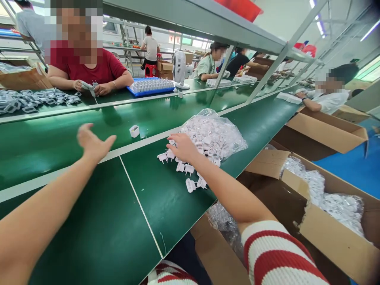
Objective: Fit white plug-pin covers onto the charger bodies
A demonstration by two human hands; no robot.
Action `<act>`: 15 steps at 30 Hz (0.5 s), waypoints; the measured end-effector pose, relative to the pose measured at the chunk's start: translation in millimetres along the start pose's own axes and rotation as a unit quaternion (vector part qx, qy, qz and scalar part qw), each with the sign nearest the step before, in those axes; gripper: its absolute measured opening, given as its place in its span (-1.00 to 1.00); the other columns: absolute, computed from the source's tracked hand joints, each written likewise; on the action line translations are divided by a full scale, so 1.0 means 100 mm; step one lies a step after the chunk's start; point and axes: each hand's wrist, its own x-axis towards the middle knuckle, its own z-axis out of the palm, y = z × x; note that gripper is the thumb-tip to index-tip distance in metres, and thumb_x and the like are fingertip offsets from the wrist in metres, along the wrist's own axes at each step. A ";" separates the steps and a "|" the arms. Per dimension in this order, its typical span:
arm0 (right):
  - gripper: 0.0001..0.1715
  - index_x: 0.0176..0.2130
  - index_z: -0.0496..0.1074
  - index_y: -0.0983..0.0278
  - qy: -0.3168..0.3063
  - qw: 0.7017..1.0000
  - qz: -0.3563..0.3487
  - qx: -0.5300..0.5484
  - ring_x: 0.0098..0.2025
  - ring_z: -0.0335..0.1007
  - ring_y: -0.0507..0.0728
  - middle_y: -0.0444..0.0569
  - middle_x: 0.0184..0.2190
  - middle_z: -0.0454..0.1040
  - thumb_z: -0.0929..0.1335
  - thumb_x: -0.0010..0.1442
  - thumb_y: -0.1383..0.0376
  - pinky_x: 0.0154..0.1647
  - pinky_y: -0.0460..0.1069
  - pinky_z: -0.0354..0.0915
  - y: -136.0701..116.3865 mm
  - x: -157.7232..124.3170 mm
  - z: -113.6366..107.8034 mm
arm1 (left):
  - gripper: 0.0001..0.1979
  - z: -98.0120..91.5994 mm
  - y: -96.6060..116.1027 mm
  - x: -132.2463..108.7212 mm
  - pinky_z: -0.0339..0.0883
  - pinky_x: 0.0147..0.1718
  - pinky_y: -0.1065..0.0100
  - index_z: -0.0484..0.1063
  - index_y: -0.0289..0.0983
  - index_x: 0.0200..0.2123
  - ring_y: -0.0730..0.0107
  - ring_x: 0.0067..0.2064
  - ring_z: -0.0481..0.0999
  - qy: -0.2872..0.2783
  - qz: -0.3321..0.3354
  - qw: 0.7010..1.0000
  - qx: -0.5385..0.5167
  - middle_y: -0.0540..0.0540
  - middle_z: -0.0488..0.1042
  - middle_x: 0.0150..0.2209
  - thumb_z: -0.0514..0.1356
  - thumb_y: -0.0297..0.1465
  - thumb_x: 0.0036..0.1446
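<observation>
My left hand (pixel 94 143) is raised over the green bench, fingers apart and holding nothing; its fingertips are slightly blurred. To its right, a single white plug housing (pixel 134 131) lies on the green belt (pixel 154 114). My right hand (pixel 182 147) reaches over the left edge of a heap of white plug parts (pixel 190 169), its fingers partly spread. Whether a part is between those fingers is hard to see, but none shows. Behind and right of this hand, a clear plastic bag (pixel 219 130) full of the same white parts lies on the bench, spilling toward the front.
Opposite, a person in red (pixel 89 71) handles grey parts beside a blue tray (pixel 151 85) and a white fan (pixel 179 69). Open cardboard boxes (pixel 335 233) with bagged parts stand at the lower right. A metal shelf (pixel 237 27) crosses overhead. More people sit farther along.
</observation>
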 end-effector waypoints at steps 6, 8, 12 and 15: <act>-0.24 0.28 0.33 0.40 -0.089 0.988 0.112 -0.060 0.51 -0.30 0.60 0.40 0.35 0.23 0.32 0.35 -0.07 0.35 0.60 -0.21 -0.31 0.33 0.36 | -0.17 0.75 0.04 0.35 0.21 0.24 -0.11 0.23 -0.39 0.31 -0.29 0.30 0.30 -0.051 -0.097 0.994 -0.010 -0.43 0.37 0.25 0.35 -0.08 0.09; -0.34 0.22 0.39 0.40 -0.107 0.988 0.095 -0.061 0.50 -0.20 0.53 0.38 0.32 0.28 0.29 0.39 -0.02 0.39 0.51 -0.13 -0.37 0.25 0.39 | -0.42 0.82 0.05 0.40 0.32 0.14 -0.01 0.40 -0.30 0.19 -0.16 0.14 0.47 -0.071 -0.093 0.993 -0.025 -0.32 0.54 0.08 0.27 -0.14 0.16; -0.49 0.23 0.39 0.35 -0.145 0.989 0.023 -0.019 0.36 0.19 0.31 0.23 0.28 0.35 0.21 0.46 0.14 0.36 0.20 0.15 -0.49 0.00 0.44 | -0.53 0.73 0.02 0.24 0.35 0.08 0.08 0.49 -0.31 0.11 -0.04 0.02 0.53 -0.062 -0.070 0.994 -0.047 -0.26 0.58 0.00 0.16 -0.20 0.22; -0.51 0.28 0.35 0.30 -0.173 0.984 -0.022 0.023 0.33 0.26 0.20 0.12 0.29 0.35 0.19 0.47 0.24 0.32 0.06 0.23 -0.56 -0.14 0.46 | -0.51 0.54 -0.01 -0.12 0.34 0.11 0.13 0.49 -0.25 0.14 0.02 0.05 0.52 -0.060 -0.040 0.995 -0.067 -0.19 0.58 0.04 0.17 -0.14 0.23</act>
